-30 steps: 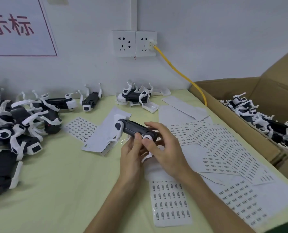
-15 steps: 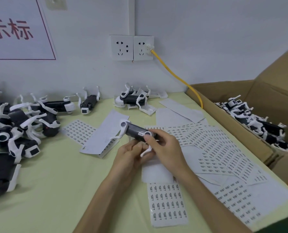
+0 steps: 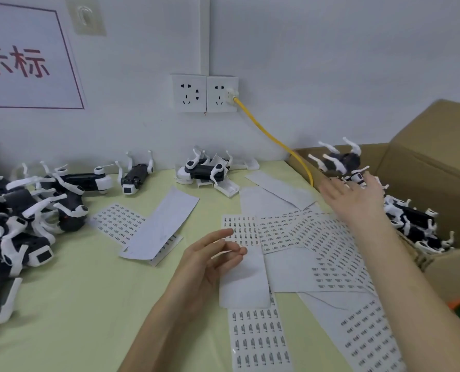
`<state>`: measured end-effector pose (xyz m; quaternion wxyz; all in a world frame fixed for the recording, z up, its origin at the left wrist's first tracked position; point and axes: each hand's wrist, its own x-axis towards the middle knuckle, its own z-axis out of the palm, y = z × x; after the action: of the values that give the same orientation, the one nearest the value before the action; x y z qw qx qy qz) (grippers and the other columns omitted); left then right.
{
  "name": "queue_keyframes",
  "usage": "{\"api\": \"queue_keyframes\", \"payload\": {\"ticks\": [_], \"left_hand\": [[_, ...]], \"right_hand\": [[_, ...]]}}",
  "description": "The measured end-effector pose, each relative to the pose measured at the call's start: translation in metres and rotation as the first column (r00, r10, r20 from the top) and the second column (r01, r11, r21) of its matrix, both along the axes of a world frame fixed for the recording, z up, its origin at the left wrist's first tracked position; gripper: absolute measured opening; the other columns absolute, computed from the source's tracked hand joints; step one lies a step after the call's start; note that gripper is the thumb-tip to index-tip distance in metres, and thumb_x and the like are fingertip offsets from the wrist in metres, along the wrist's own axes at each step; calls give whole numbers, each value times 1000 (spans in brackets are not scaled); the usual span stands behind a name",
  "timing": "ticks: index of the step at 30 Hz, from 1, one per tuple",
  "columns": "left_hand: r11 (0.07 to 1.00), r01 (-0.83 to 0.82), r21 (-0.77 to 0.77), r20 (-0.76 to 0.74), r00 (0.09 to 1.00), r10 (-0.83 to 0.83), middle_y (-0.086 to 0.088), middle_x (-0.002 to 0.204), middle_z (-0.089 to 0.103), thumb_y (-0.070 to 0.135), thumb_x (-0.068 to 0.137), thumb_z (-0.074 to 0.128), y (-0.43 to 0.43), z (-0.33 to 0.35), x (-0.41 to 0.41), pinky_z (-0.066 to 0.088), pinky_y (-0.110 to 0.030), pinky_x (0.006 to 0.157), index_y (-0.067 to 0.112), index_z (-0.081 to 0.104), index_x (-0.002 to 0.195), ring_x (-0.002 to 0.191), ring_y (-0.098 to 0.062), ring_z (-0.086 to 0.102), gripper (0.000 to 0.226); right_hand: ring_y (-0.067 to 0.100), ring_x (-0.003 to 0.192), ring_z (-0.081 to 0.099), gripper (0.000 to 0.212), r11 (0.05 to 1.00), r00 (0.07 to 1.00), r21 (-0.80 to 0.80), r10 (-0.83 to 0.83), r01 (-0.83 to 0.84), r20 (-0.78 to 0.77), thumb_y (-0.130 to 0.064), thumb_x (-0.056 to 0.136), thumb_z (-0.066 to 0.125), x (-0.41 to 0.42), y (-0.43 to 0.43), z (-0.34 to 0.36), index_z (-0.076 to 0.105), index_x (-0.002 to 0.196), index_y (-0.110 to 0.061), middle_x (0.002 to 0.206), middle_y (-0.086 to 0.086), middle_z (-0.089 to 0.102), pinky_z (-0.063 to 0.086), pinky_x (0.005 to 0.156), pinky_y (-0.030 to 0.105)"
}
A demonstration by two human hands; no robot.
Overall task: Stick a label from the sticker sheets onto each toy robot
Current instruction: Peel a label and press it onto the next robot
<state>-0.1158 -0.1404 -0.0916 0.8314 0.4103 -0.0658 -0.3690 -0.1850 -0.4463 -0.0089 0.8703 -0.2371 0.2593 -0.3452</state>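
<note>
Right hand [image 3: 355, 196] spread, empty, at box [image 3: 443, 272], right of frame; toy robot [image 3: 340, 161] airborne above. Left hand [image 3: 210, 260] loose, empty. Robot pile [image 3: 17, 210], frame left, likely pending.

A pale green table [image 3: 76, 291] is strewn with goods. A heap of black-and-white toy robots [image 3: 22, 218] is piled at its left edge. A single robot [image 3: 133, 178] and a small cluster [image 3: 204, 170] are laid on their backs or sides near the wall. Printed sticker sheets [image 3: 317, 237] are spread, overlapping, across the right half, and a front sheet [image 3: 258, 336] is set at the near edge. Left of centre, a blank sheet [image 3: 164, 224] is laid across a printed sheet [image 3: 119, 221].
</note>
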Motion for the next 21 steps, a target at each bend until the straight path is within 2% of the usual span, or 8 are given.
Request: {"api": "queue_keyframes", "payload": {"ticks": [3, 7, 11, 14, 15, 17, 19, 21], "left_hand": [[999, -13, 31, 3, 1000, 13, -18, 89, 69, -1, 102, 54, -1, 0, 1, 62, -29, 78, -2, 68, 124, 94, -31, 75, 26], [997, -34, 72, 17, 999, 33, -16, 86, 70, 0, 103, 53, 0, 1, 2, 63, -29, 77, -2, 67, 122, 92, -29, 76, 25], [993, -77, 87, 25, 997, 75, -15, 84, 70, 1, 103, 52, 3, 2, 3, 63, -30, 78, -2, 67, 121, 89, -29, 76, 24], [975, -173, 139, 141, 978, 154, -15, 81, 70, -1, 102, 52, 5, 1, 6, 62, -30, 75, 0, 69, 116, 87, -30, 76, 21], [957, -230, 178, 223, 956, 188, -14, 79, 70, -2, 101, 53, 6, 2, 6, 61, -29, 74, 2, 70, 112, 84, -29, 76, 21], [898, -353, 262, 419, 880, 224, -8, 76, 71, -3, 98, 55, 9, 5, 7, 59, -27, 70, 9, 72, 106, 79, -22, 75, 23], [809, -495, 316, 602, 764, 232, 3, 81, 73, 0, 96, 59, 13, 13, 11, 57, -25, 69, 18, 73, 102, 80, -14, 72, 24], [624, -711, 323, 776, 577, 256, 10, 104, 70, 4, 95, 61, 20, 21, 27, 52, -24, 73, 24, 70, 109, 90, -11, 67, 26]], "right_hand": [[32, 117, 64, 45, 977, 955, -185, 45, -103, -293, -29, 106, 46, 9, 11, -17, 46, 147, -11, 135, 13, 61, 52, 96, 41], [20, 78, 72, 20, 855, 892, -399, 147, -331, -427, -17, 98, 57, 31, 68, -45, 73, 108, -9, 99, 9, 77, 53, 67, 28], [16, 53, 57, 26, 550, 847, -680, 102, -485, -522, -6, 95, 55, 47, 120, -68, 77, 84, -16, 71, 6, 71, 41, 47, 25], [8, 56, 58, 27, 161, 818, -816, -75, -555, -571, -6, 92, 60, 47, 140, -90, 76, 83, -26, 68, -6, 70, 47, 57, 23], [6, 60, 60, 27, 58, 806, -816, -127, -575, -578, -9, 92, 61, 47, 142, -94, 75, 83, -30, 70, -10, 70, 48, 60, 20], [3, 68, 62, 26, -15, 799, -807, -151, -591, -583, -11, 92, 63, 48, 143, -96, 75, 83, -33, 76, -16, 71, 49, 65, 18], [3, 68, 63, 28, 2, 802, -811, -149, -585, -579, -10, 91, 64, 49, 141, -96, 75, 81, -34, 76, -18, 71, 48, 64, 16], [4, 65, 62, 30, 35, 814, -823, -136, -566, -565, -7, 91, 63, 50, 138, -97, 75, 80, -33, 72, -17, 69, 45, 60, 13]]}}
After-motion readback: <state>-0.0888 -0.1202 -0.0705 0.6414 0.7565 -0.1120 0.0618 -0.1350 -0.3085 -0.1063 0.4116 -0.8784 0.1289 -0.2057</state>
